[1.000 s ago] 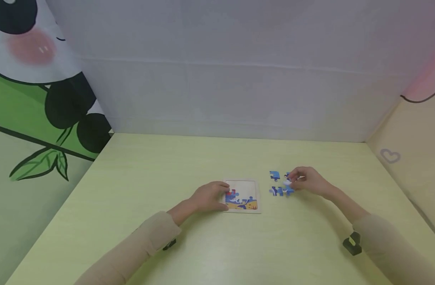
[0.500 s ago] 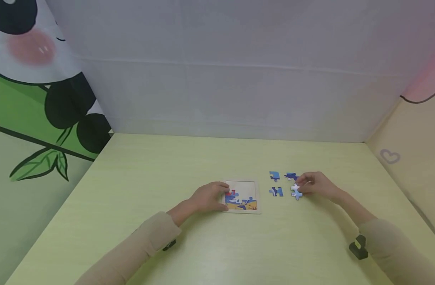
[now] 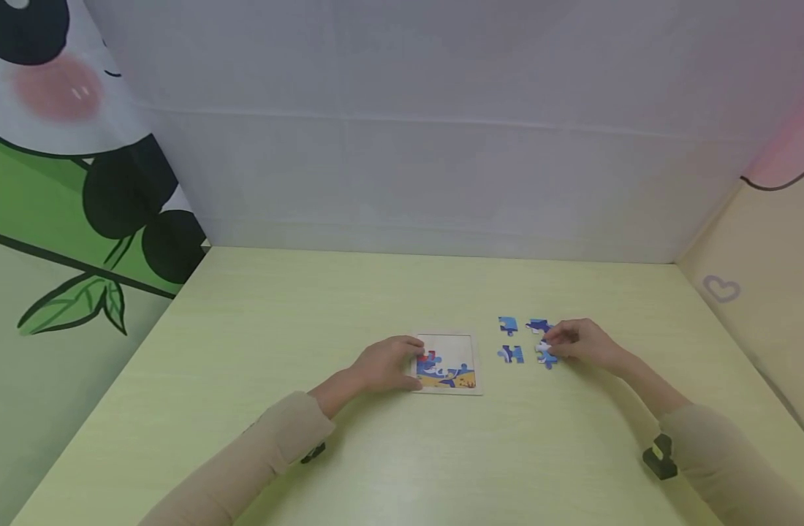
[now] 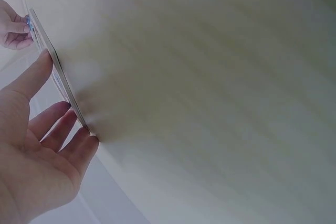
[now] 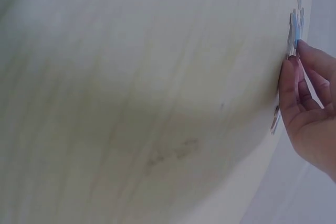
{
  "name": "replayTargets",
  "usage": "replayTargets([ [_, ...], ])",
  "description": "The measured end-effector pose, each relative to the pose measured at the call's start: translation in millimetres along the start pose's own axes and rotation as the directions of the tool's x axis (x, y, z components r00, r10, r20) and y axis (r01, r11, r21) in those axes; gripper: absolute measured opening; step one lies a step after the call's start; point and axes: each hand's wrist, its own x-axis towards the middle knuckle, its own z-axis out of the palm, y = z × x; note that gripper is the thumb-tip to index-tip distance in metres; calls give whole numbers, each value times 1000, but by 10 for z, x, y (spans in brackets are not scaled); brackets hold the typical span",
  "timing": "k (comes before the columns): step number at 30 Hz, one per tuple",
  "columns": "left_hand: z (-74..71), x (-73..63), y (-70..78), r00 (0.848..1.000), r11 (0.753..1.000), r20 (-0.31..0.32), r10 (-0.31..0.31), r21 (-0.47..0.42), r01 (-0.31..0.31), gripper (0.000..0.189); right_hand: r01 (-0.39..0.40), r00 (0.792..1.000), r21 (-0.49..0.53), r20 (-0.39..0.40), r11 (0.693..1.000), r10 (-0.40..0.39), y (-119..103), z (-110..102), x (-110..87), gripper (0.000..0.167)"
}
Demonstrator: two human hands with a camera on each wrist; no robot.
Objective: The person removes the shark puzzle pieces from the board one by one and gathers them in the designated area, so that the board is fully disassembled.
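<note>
A shallow square jigsaw tray (image 3: 444, 343) lies flat on the table, its lower part filled with joined pieces in blue, red and sandy yellow. My left hand (image 3: 387, 364) holds the tray's left edge between thumb and fingers; the left wrist view shows the tray's rim (image 4: 63, 80) against the fingertips. To the right of the tray, my right hand (image 3: 582, 342) pinches a blue and white jigsaw piece (image 3: 545, 358) between thumb and fingers, low over the table. Fingertips cover part of this piece. In the right wrist view the pinched piece (image 5: 292, 32) is seen nearly edge-on.
Three loose jigsaw pieces lie by the right hand: a light blue piece (image 3: 507, 325), a dark blue and white piece (image 3: 539, 325) and a blue and white piece (image 3: 510, 354). A pale wall (image 3: 441, 183) stands behind the table (image 3: 376, 453).
The right hand has shifted a little right and toward the near side with its piece, which has turned and moved apart from the lower left loose piece. The left hand and tray stay put.
</note>
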Motion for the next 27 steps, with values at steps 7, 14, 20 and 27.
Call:
replayTargets([
  [7,12,8,-12,1000,1000,0,-2,7,2,57,-32,999,-23,-11,999,32,94,4,33,22],
  [14,13,9,-4,1000,1000,2,-9,23,9,57,-39,999,-42,-15,998,39,89,8,32,24],
  [20,9,15,0,1000,1000,6,-10,23,10,57,-41,999,-47,-13,998,41,95,1,31,25],
  [27,6,12,1,1000,1000,6,-8,21,7,56,-36,999,-51,-8,998,36,93,-7,46,25],
])
